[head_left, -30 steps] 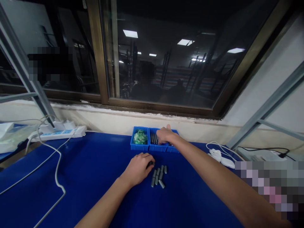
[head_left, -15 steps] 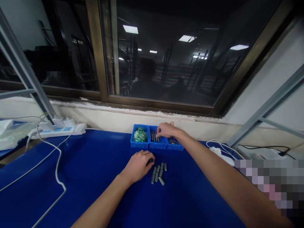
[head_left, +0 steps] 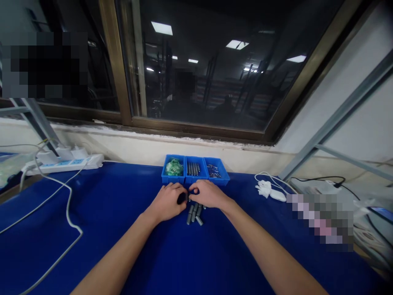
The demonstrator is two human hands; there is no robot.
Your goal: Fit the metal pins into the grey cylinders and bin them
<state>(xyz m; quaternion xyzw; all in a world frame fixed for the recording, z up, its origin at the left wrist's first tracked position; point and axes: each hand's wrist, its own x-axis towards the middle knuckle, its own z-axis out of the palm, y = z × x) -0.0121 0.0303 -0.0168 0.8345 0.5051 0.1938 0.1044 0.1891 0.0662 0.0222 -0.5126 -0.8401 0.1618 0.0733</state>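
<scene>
My left hand (head_left: 169, 201) is curled with thumb and fingers closed around a short dark grey cylinder, mostly hidden by the fingers. My right hand (head_left: 208, 194) meets it from the other side, its thumb and index finger pinched on a small grey cylinder (head_left: 189, 197); the fingers cover most of it. Just below the hands, several grey cylinders (head_left: 193, 213) lie in rows on the blue table, one of them askew. Behind the hands stands a blue bin (head_left: 195, 179) with a row of similar grey cylinders in it.
To its left a blue bin (head_left: 173, 179) holds green-and-white plastic packets; to its right another blue bin (head_left: 219, 180) holds small metal pins. A power strip (head_left: 72, 163) with white cables lies at left. A white adapter (head_left: 278, 195) with a cord sits at right, near a metal frame (head_left: 307, 153).
My right hand has come back from the middle bin to beside my left hand, above the loose cylinders. The left hand stays by the cylinders. The view has shifted slightly.
</scene>
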